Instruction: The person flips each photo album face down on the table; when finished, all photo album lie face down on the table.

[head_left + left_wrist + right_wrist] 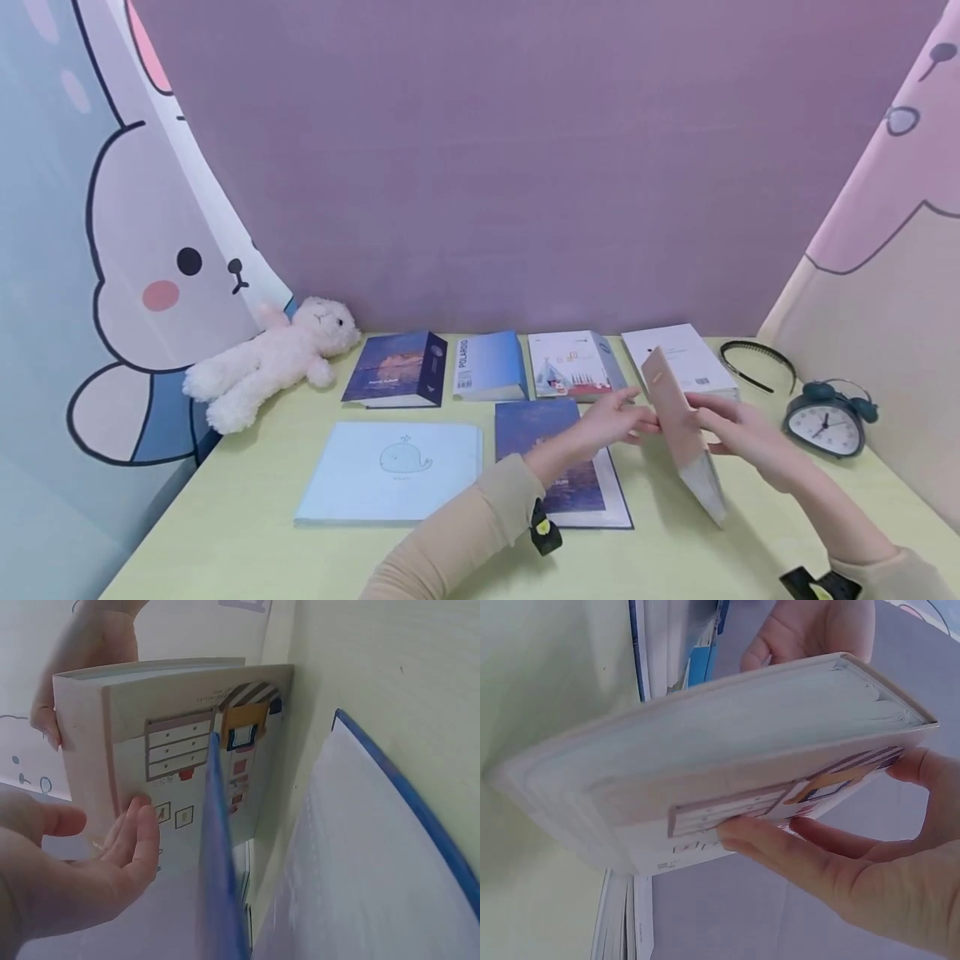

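Watch the support under this pink-spined photo album [678, 433] first. Your right hand [750, 437] appears to do most of the gripping, fingers set along one cover with one digit hooked at the spine. Your left hand [611, 417] has its fingers loosely extended, the tips lightly against the other cover. Should the right grip slip, the album would likely topple towards the left, onto the blue album [585, 487]. That one's cover stands lifted off its pages, so your left sleeve [480, 508], reaching across it, could snag or bend the board. Swing too far right and you may knock the alarm clock [825, 427]; push away from yourself and you may nudge the white album [678, 362] behind. Pressing on one cover alone might also let the pages fan out.

The photo album is on edge and leaning, over the right part of the tabletop [240, 517], between the blue album and the clock; whether its lower edge touches down is hard to tell. It looks thick and hard-backed, with white page edges [742, 742]. Its pale cover carries drawn drawers [180, 746], a striped awning [251, 694] over an orange panel and small framed pictures [184, 817].
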Demonstrator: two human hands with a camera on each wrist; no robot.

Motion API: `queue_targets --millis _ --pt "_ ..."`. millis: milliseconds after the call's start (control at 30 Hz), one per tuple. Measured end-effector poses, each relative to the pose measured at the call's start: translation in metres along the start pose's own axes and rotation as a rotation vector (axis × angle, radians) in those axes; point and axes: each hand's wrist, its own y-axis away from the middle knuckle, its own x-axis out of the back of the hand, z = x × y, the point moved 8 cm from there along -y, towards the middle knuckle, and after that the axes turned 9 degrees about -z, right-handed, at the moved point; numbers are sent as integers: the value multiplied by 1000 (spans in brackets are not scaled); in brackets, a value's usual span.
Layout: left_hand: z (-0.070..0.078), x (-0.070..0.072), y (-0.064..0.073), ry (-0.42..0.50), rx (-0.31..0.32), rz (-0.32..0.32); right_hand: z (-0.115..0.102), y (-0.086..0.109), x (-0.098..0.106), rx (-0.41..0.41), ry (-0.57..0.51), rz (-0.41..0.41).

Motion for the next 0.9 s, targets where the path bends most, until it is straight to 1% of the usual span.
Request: queue_targets --millis 67,133,300,433,533,700,833,900 --pt "0 -1 0 -10 1 -14 -2 1 1 9 -21 -3" --pt "1 -3 1 -28 1 -43 -3 1 3 16 -35 -6" --pt "1 -5 2 -54 -3 -100 -3 1 4 30 -40 -10" --pt "-2 -5 1 -53 -5 -111 -1 2 6 55 -69 -27" --pt "-3 -7 1 -53 -6 -123 1 4 8 84 -80 -39" --pt "-1 -13 0 -62 -5 -115 4 7 15 119 -64 -25" --pt "1 -17 0 -97 -10 -124 6 8 21 105 -21 1" --pt "2 -19 1 -113 -13 -139 8 7 22 78 13 9"
